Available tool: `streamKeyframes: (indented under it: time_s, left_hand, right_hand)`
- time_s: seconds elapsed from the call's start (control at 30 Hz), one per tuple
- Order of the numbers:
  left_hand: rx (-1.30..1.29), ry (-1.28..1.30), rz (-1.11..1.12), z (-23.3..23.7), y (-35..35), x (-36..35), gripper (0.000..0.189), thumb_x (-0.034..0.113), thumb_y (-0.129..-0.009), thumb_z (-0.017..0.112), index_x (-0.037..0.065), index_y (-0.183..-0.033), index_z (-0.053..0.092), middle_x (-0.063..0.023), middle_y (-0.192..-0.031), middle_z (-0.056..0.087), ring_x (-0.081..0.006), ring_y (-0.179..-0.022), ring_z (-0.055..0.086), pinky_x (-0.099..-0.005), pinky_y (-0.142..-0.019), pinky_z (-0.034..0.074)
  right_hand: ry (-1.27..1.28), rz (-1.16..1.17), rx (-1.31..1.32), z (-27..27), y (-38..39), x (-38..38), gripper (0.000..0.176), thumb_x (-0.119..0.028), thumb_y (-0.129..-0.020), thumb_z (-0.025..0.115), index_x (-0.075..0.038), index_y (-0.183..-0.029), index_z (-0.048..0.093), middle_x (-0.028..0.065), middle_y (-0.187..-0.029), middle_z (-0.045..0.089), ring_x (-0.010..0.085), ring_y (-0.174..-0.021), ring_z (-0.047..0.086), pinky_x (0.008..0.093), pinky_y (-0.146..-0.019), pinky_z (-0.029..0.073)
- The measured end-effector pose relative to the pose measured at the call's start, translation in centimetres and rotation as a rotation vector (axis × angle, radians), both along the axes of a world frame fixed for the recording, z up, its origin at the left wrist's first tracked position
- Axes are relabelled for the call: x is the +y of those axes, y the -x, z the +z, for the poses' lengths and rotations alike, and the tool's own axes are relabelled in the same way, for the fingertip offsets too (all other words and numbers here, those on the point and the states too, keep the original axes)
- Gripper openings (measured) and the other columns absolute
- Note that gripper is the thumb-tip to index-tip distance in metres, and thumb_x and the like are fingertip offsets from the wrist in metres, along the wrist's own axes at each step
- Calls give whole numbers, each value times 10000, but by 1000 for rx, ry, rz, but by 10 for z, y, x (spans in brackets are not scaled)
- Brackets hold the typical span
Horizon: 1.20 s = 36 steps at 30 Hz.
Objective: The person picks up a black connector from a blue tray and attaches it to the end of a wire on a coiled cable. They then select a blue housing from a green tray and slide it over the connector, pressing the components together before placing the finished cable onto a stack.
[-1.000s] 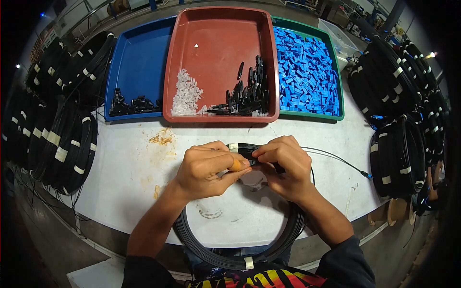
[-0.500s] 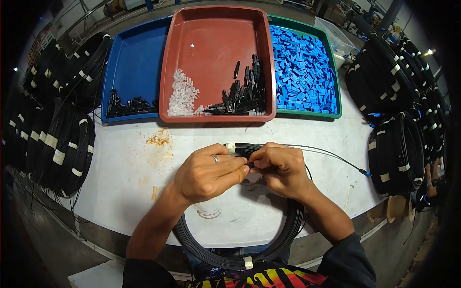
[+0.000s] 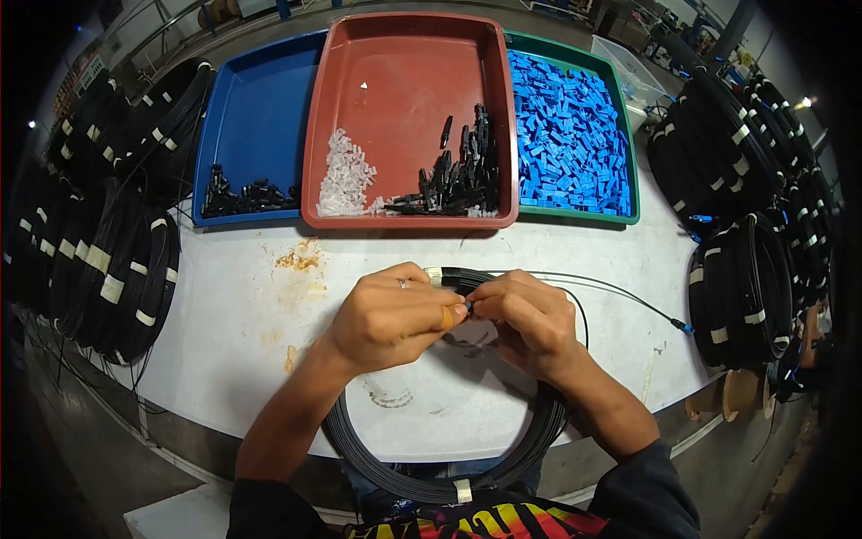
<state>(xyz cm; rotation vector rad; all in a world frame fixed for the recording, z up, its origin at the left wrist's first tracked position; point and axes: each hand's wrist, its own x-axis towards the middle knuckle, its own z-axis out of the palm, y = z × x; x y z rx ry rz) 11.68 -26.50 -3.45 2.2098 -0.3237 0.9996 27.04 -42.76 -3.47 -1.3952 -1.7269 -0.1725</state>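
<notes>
A coil of black cable (image 3: pixel 395 479) bound with pale tape lies at the table's front edge and reaches under both hands. My left hand (image 3: pixel 391 319) and my right hand (image 3: pixel 530 322) meet over the coil's far side, fingertips pinched close together. Between them is a small dark piece (image 3: pixel 469 308), mostly covered by the fingers; it looks like a connector at a cable end, but its exact kind is hidden. From beyond my right hand a loose cable end runs right to a blue-tipped connector (image 3: pixel 687 328).
Behind the hands stand a blue tray (image 3: pixel 256 99) with black parts, a red tray (image 3: pixel 413 81) with clear and black pieces, and a green tray (image 3: pixel 636 193) full of blue clips. Taped cable coils flank the left (image 3: pixel 112 287) and right (image 3: pixel 741 287).
My right hand has turned slightly and its fingers have shifted at the small dark piece. My left hand has tilted a little. The coil stays in place.
</notes>
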Motion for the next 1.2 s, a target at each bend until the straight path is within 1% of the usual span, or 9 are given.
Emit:
streamKeyframes:
  time_s: [0.07,0.2,0.27,0.37,0.6,0.77,0.9,0.97,1.2]
  left_hand:
    - [-65,-320,62,5,0,-1,124,-1,-740,861,-1,-806,756,-111,-811,765,-194,-693,731,-309,-649,555]
    - [-134,-443,134,5,0,-3,113,21,-760,852,0,-814,755,-103,-827,767,-191,-698,733,-304,-644,552]
    - [-43,-260,105,3,3,0,126,5,-743,862,-2,-799,749,-110,-814,768,-198,-689,731,-295,-641,554]
    - [-2,3,118,1,2,-4,126,15,-755,850,6,-794,730,-85,-794,755,-200,-669,701,-305,-638,563]
    - [45,110,72,0,0,-6,125,-3,-755,839,1,-810,727,-96,-791,754,-200,-663,695,-304,-621,549]
    - [-18,-433,86,6,1,-3,125,-22,-736,850,-1,-796,743,-119,-825,764,-215,-705,724,-309,-660,563]
    - [-40,-465,126,2,0,0,114,-11,-771,810,17,-824,713,-64,-832,755,-181,-682,685,-285,-628,517]
    - [-27,-158,98,-2,0,4,149,19,-731,877,9,-816,755,-96,-790,758,-204,-696,707,-299,-629,556]
    - [130,83,174,7,4,-1,174,36,-718,910,6,-808,763,-98,-787,766,-184,-632,690,-276,-545,534]
  right_hand:
    - [44,1,16,-2,-1,-2,343,146,-568,693,-6,-868,628,118,-905,702,283,-790,686,378,-672,556]
    - [132,-1,186,-1,0,-1,348,161,-590,686,-7,-890,632,116,-911,709,282,-778,683,378,-666,561]
    - [140,-2,196,0,2,3,344,158,-600,695,-8,-895,634,113,-914,712,282,-771,682,378,-666,562]
    - [-55,-54,26,-2,3,8,355,138,-608,721,-5,-923,645,110,-914,712,276,-755,680,366,-649,559]
    - [-104,-69,-80,2,2,3,257,145,-635,729,7,-831,635,135,-859,727,262,-740,721,325,-623,572]
    - [131,-28,144,-3,0,-1,275,171,-614,669,15,-840,653,145,-869,708,279,-740,690,367,-628,555]
    - [166,-46,253,-5,2,2,292,176,-630,663,14,-872,645,144,-893,720,289,-743,690,370,-638,551]
    - [118,-55,221,-4,4,5,299,174,-637,674,11,-886,644,139,-903,725,288,-739,686,372,-642,548]
    - [-130,-69,-8,-4,-1,7,293,119,-620,730,0,-874,648,130,-937,733,260,-715,664,366,-611,517]
